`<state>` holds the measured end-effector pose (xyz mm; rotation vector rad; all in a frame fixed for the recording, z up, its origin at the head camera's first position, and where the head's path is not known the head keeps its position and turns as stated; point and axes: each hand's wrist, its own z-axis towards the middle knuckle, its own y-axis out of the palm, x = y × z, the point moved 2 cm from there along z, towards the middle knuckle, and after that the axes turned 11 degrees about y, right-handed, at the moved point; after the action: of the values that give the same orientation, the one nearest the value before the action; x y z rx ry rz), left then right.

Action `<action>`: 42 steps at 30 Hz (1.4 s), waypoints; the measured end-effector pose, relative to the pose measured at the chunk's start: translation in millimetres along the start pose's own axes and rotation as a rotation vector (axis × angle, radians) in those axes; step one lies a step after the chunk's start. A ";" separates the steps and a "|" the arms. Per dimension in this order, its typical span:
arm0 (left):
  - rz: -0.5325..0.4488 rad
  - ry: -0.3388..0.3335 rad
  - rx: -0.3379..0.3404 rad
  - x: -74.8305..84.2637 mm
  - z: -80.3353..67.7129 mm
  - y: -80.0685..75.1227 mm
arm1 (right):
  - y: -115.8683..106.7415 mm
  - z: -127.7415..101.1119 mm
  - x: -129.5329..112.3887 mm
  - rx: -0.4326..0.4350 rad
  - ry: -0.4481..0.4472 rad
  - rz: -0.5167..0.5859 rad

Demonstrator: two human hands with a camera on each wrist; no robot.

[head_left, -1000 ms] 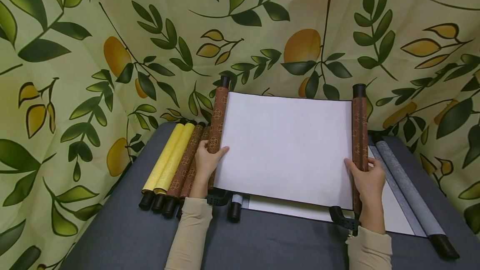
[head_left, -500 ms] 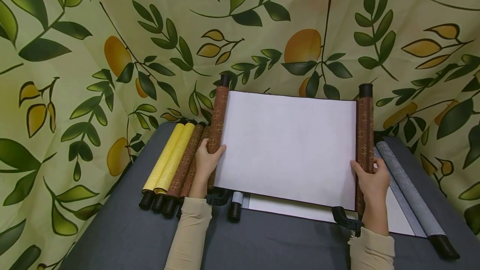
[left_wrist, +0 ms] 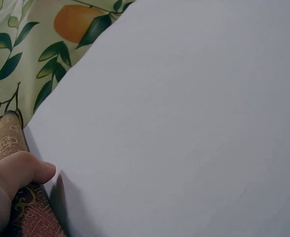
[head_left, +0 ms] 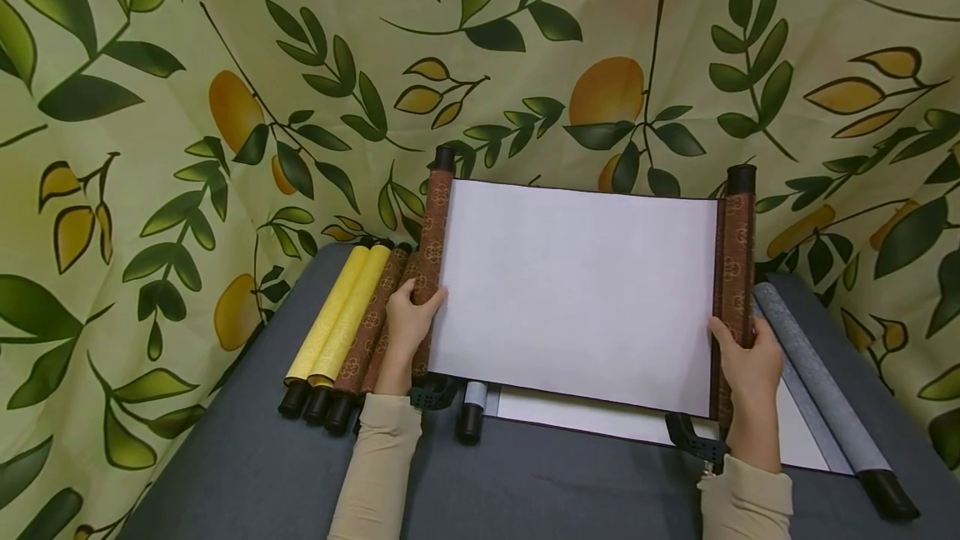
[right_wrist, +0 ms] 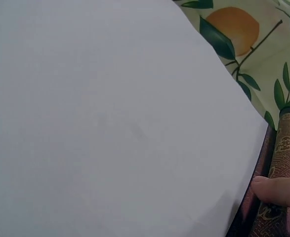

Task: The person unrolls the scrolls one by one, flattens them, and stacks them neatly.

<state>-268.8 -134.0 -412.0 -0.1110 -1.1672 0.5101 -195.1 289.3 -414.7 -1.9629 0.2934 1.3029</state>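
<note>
Between my hands a scroll (head_left: 577, 298) with a blank white face is spread, held up and tilted above the table. My left hand (head_left: 408, 319) grips its brown patterned left roll, the thumb (left_wrist: 38, 170) lying over the roll toward the white paper. On the other side my right hand (head_left: 752, 361) grips the brown right roll (right_wrist: 285, 148), its thumb (right_wrist: 270, 190) across the front by the paper's dark border. Black knobs cap the upper ends of both rolls. The fingers behind the rolls are mostly hidden.
Beneath the raised scroll, a grey-blue scroll (head_left: 821, 373) lies unrolled on the dark grey table (head_left: 555, 490), partly covered from view. To the left, yellow rolled scrolls (head_left: 348, 315) lie beside brown rolled scrolls (head_left: 371, 319). A leaf-and-fruit patterned cloth (head_left: 510, 65) hangs behind.
My right hand has moved right with the right roll, and more white paper shows between the rolls. My left hand has shifted slightly left with its roll.
</note>
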 end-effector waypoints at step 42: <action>0.038 -0.059 0.030 1.0 1.0 -3.0 | -7.2 5.5 5.6 0.082 -0.055 -0.040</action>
<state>-268.4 -136.4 -409.7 -0.0926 -1.2165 0.5676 -192.4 299.2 -417.4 -1.8524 0.2745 1.2966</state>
